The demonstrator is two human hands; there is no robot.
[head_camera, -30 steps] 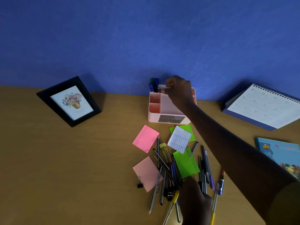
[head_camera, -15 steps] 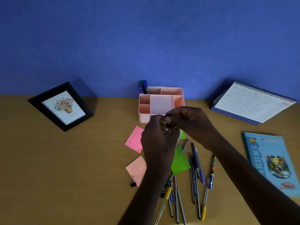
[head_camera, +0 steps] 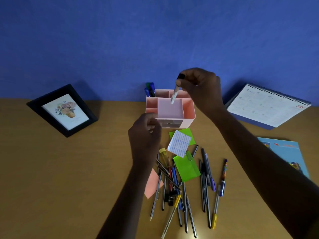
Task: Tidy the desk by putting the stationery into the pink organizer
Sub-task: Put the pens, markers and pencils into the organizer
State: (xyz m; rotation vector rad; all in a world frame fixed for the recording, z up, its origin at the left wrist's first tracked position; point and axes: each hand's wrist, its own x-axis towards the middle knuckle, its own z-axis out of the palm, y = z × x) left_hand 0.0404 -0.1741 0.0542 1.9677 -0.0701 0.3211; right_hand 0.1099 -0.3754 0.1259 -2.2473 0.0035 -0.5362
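Note:
The pink organizer (head_camera: 189, 111) stands at the back of the desk against the blue wall, with markers (head_camera: 149, 89) upright in its back left compartment. My right hand (head_camera: 202, 87) pinches a clear pen with a black cap (head_camera: 175, 91) upright over the organizer's back compartments. My left hand (head_camera: 145, 135) hovers in front of the organizer's left side, fingers loosely curled, nothing visible in it. A pile of pens and pencils (head_camera: 186, 187) lies on the desk below, mixed with green sticky notes (head_camera: 187, 167), a pink note (head_camera: 152, 184), a white lined pad (head_camera: 179, 143) and black binder clips (head_camera: 170, 197).
A black picture frame (head_camera: 63, 109) leans at the left. A spiral desk calendar (head_camera: 269, 104) stands at the right, with a blue booklet (head_camera: 284, 152) in front of it. Bare desk (head_camera: 69, 178) stretches to the left of the pile.
My right hand rose from the pile with the pen and now holds it over the organizer. My left hand let go and drew slightly left.

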